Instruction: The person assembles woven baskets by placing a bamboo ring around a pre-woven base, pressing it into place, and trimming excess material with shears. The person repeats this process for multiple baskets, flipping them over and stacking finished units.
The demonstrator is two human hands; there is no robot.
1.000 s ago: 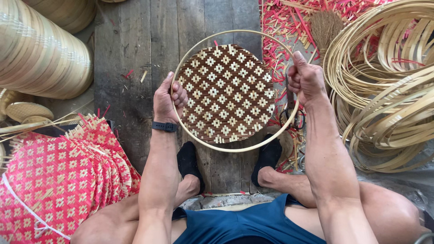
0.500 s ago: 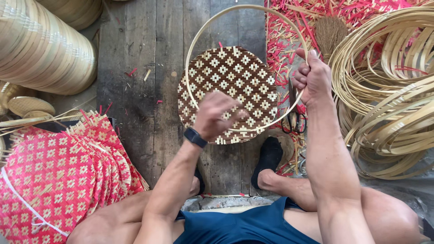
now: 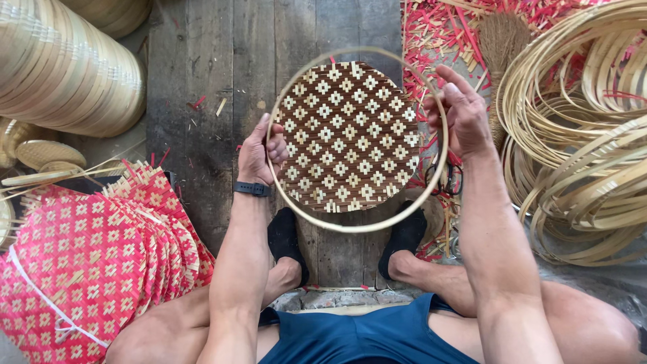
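Gripping a thin bamboo hoop [image 3: 357, 228] by its two sides, the person sits on the plank floor [image 3: 202, 74] with both feet in dark socks under the work. The left hand [image 3: 264, 149] is curled shut around the hoop's left edge, thumb and fingers wrapped over the strip, a dark wristband just below it. The right hand [image 3: 461, 114] is half open at the hoop's right edge: the thumb and lower fingers pinch the strip while the forefinger points up, loose. Inside the ring, a round woven mat [image 3: 350, 138] in brown and pale checks fills most of the circle; its edge comes close to the hoop on the left and top, and a wider gap shows at the bottom right. Whether mat and hoop touch anywhere cannot be told. To the left lies a fanned stack of red woven mats [image 3: 87, 263], tied with a white strip, its near edge just beside the left knee. Behind that, stacked pale baskets [image 3: 64, 67] lie on their side. On the right, coiled bamboo strips [image 3: 579, 148] crowd up to the right forearm. Bare planks stay open between the red stack and the hoop.
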